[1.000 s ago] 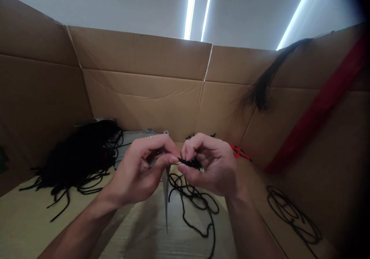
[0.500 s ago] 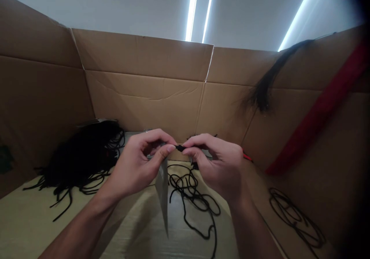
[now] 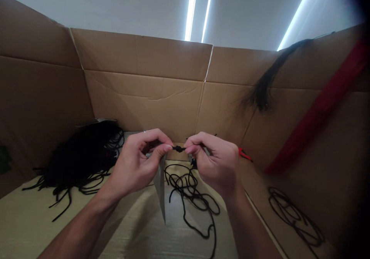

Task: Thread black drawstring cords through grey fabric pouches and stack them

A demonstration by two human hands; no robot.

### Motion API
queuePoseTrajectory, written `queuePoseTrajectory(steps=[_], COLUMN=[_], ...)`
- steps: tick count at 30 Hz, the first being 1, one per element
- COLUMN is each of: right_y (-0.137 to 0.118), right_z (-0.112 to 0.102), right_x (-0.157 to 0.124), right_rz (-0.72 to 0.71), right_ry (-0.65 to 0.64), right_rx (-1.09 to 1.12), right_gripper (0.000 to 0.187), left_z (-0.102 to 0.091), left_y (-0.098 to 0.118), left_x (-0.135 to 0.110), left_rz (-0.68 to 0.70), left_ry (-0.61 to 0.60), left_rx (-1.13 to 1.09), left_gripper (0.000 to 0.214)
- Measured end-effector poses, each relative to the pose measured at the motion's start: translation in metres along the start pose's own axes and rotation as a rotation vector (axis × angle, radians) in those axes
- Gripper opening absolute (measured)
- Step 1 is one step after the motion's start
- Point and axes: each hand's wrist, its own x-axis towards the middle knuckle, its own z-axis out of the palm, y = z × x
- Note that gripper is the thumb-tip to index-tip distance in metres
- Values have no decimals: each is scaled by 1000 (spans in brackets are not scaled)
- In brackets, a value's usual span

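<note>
A short stretch of black cord with a knot (image 3: pixel 179 148) shows between my hands, above the table. My left hand (image 3: pixel 141 160) pinches the cord on the knot's left side between thumb and forefinger. On the other side, my right hand (image 3: pixel 215 158) pinches it the same way, its remaining fingers curled in. A thin grey card (image 3: pixel 160 189), seen nearly edge-on, hangs below my left fingers; how it is attached is hidden. Below and behind the hands, a loose tangle of black cord (image 3: pixel 187 189) lies on the table (image 3: pixel 150 236).
A heap of black cords (image 3: pixel 83 155) lies at the left. Cardboard walls (image 3: pixel 144 85) surround the table. At the right are a coil of dark cord (image 3: pixel 291 212), a red strip (image 3: pixel 318 108), a hanging bundle of black threads (image 3: pixel 266 85) and a small red-handled tool (image 3: pixel 245 155).
My fingers have moved slightly apart along the cord, so the knot shows more fully. The card has shifted a little left and up with my left hand.
</note>
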Motion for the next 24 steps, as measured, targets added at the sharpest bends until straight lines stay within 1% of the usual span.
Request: queuePoseTrajectory(steps=[3,5,6,8,9,11,14,17,21,24], right_y=[4,5,6,6,5,4,3,3,6,7], right_z=[1,0,0,-2,-2,-2,0,1,3,5], right_x=[0,0,0,0,1,1,2,0,-4,-6], right_rz=[0,9,11,-12,-38,-97,-115,-21,163,190], right_ry=[26,10,-7,-62,-97,-157,-182,-183,-198,-175], right_rx=[29,51,60,99,125,169,177,228,417,523], right_gripper=[29,28,25,13,12,19,11,14,17,21], left_z=[1,1,1,1,2,3,4,5,5,3], left_y=[-1,-1,-1,0,0,2,3,5,4,2], left_x=[0,1,1,0,0,0,-2,-3,-4,-5], left_rz=[9,4,-2,-10,-9,4,22,9,-20,-17], left_ry=[16,27,28,18,8,-20,-64,-102,-135,-131], left_rx=[3,1,1,1,-1,-4,-7,-29,-97,-152], left_gripper=[16,16,17,16,16,17,19,19,20,21])
